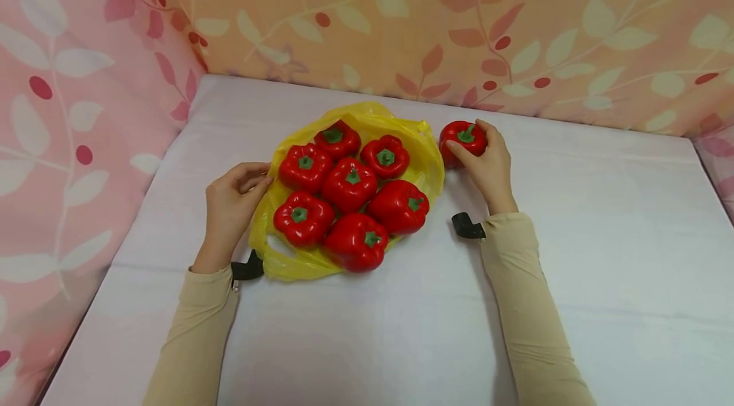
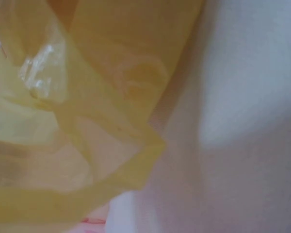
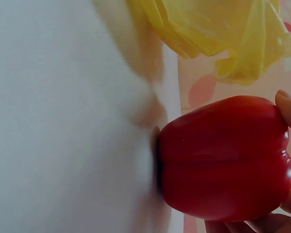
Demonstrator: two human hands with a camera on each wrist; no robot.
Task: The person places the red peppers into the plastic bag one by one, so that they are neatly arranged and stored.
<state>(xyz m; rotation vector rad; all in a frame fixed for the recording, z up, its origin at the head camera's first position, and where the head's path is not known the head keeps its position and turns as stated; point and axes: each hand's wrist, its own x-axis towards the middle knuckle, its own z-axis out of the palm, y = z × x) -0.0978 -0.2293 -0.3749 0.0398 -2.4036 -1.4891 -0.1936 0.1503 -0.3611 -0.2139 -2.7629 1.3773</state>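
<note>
Several glossy red bell peppers (image 1: 350, 186) with green stems lie in a spread-open yellow plastic bag (image 1: 427, 167). At the bag's left rim, my left hand (image 1: 226, 211) pinches the plastic between thumb and curled fingers. In the left wrist view the translucent bag (image 2: 121, 87) fills the left side and hides that hand. Just right of the bag, my right hand (image 1: 493, 167) grips a single bell pepper (image 1: 459, 138), thumb on the near side and fingers behind. In the right wrist view this bell pepper (image 3: 225, 158) has its bottom right at the tabletop.
A white cloth (image 1: 367, 342) covers the table. Floral curtains, orange (image 1: 401, 17) at the back and pink (image 1: 63, 106) at the left, border it. Small black wrist mounts (image 1: 467, 226) stick out inward from both beige sleeves (image 1: 527, 304).
</note>
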